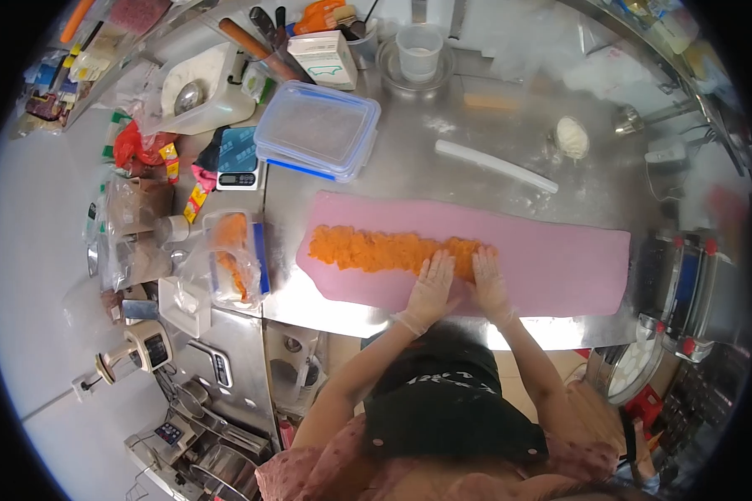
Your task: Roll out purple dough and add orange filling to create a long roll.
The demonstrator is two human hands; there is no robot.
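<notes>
Nearest: left hand (431, 290) and right hand (491, 284), in what look like clear gloves (411, 322); both laid flat, fingers extended and pressed together, pinching nothing; fingertips on orange paste (363, 248). Beneath: pink sheet (564, 265), apparently dough, lying along the near side of the metal surface (409, 169); paste in a lumpy band from close to the left end to about the right hand, bare pink beyond. Likely faults, by judgement: thinning or tearing of the sheet from too hard a push of the fingertips; an uneven band from unequal pressure. Long axis of the sheet: left to right across the view, right end slightly nearer; band roughly parallel. Farther: white rolling pin (497, 166), apart from the sheet and slanting the same way; leftward, blue-edged lidded container (317, 125); rightward, white dough-like lump (571, 137). Farthest: clear plastic cup (419, 54) at a metal bowl (388, 77).
</notes>
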